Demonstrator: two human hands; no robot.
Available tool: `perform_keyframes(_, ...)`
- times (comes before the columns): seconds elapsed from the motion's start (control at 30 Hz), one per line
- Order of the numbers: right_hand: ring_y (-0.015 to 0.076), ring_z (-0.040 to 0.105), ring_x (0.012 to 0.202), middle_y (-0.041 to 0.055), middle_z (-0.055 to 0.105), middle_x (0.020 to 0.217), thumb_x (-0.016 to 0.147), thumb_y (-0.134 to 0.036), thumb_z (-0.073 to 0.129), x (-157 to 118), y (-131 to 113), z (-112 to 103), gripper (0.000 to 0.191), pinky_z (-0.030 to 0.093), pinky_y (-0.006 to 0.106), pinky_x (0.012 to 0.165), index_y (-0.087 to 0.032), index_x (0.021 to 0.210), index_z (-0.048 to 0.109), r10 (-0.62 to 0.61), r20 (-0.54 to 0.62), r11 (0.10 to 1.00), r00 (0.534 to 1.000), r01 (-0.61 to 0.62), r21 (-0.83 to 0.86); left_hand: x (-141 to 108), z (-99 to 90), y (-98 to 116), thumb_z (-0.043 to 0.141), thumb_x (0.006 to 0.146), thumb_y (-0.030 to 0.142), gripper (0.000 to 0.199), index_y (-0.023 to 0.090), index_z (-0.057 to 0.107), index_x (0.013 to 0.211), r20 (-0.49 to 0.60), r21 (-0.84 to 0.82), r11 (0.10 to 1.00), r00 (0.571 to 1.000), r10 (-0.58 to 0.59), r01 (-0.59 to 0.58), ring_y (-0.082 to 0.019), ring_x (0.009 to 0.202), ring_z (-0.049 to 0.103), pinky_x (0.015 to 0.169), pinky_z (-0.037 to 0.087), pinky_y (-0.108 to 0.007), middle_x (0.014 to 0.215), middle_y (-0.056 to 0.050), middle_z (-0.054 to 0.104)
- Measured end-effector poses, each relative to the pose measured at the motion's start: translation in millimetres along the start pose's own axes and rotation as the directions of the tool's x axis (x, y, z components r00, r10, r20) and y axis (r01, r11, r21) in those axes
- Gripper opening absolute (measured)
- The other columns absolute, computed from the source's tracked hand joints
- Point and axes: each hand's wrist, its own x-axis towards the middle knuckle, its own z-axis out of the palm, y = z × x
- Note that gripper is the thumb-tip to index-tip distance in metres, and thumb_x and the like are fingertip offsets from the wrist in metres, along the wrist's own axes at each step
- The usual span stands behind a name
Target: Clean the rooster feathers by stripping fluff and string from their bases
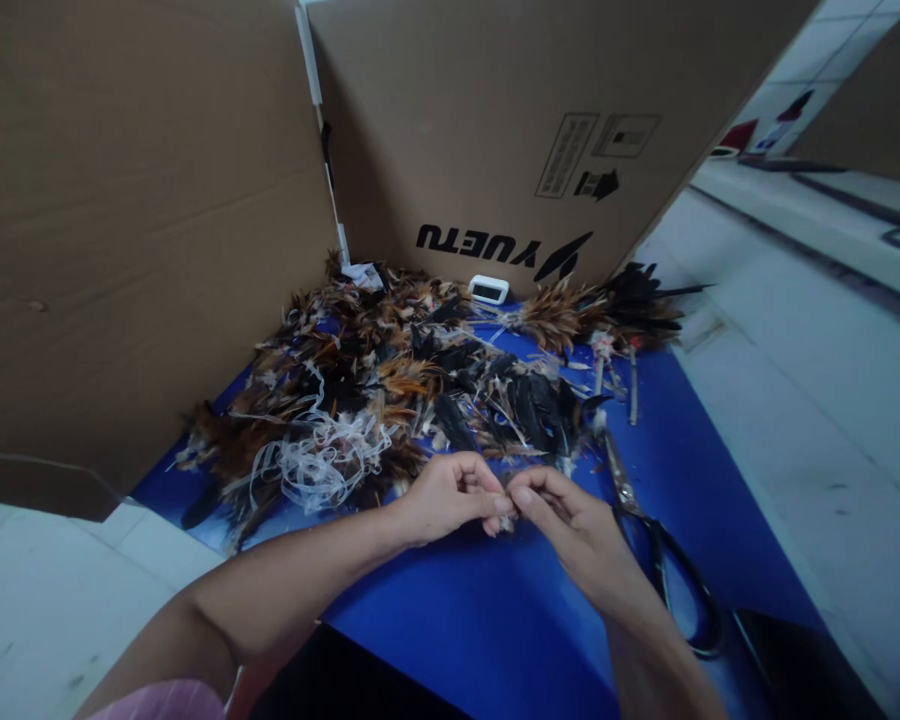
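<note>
Over the near part of a blue tabletop [465, 610], my left hand [454, 495] and my right hand [570, 515] meet with fingertips pinched. Between them is a small feather piece [506, 522], mostly covered by the fingers, with a pale fluffy end showing below. Just beyond my hands spreads a pile of loose brown and black feathers [397, 375]. A tangle of clear plastic ribbon [322, 460] lies on the pile, left of my left hand. Beside my right wrist rest large scissors [630, 500] with black handles.
Cardboard panels [150, 220] stand upright at the left and back. A small white digital device [489, 290] sits against the back panel. Bundled feathers [592, 315] lie at the back right, near thin sticks [634, 385]. A dark flat object [795, 665] is at the lower right.
</note>
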Motion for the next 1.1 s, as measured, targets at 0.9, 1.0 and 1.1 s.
perform_keyframes(0.9,0.0152,0.052,0.07,0.0013,0.055,0.076,0.091,-0.028,0.042,2.1,2.3,9.2,0.018,0.041,0.027,0.066,-0.022,0.077,0.053,-0.28,-0.062,0.931,0.958,0.255,-0.261,4.6,-1.3,2.9,0.081,0.053,0.026,0.036,0.011,0.054,0.069,-0.133,-0.161,0.981,0.983,-0.129,0.107,-0.008,0.046,0.056,0.052,0.046,-0.023,0.055,-0.001,0.063)
perform_keyframes(1.0,0.0154,0.056,0.074,0.0015,0.06,0.083,0.09,-0.028,0.043,3.7,7.4,6.2,0.014,0.044,0.027,0.069,-0.022,0.089,0.055,-0.189,-0.051,0.967,0.981,0.177,-0.182,5.2,-3.4,3.5,0.081,0.054,0.026,0.034,0.01,0.054,0.07,-0.129,-0.115,0.993,0.99,-0.049,0.034,-0.009,0.051,0.058,0.054,0.046,-0.023,0.06,-0.002,0.064)
perform_keyframes(1.1,0.0164,0.058,0.081,0.0029,0.062,0.097,0.083,-0.025,0.052,5.1,12.1,5.7,0.02,0.047,0.03,0.074,-0.023,0.103,0.055,-0.152,-0.031,0.969,0.988,0.142,-0.204,5.1,-4.8,4.4,0.081,0.055,0.024,0.033,0.011,0.054,0.07,-0.126,-0.07,0.997,0.992,0.019,-0.028,-0.01,0.058,0.06,0.059,0.047,-0.023,0.065,-0.003,0.066)
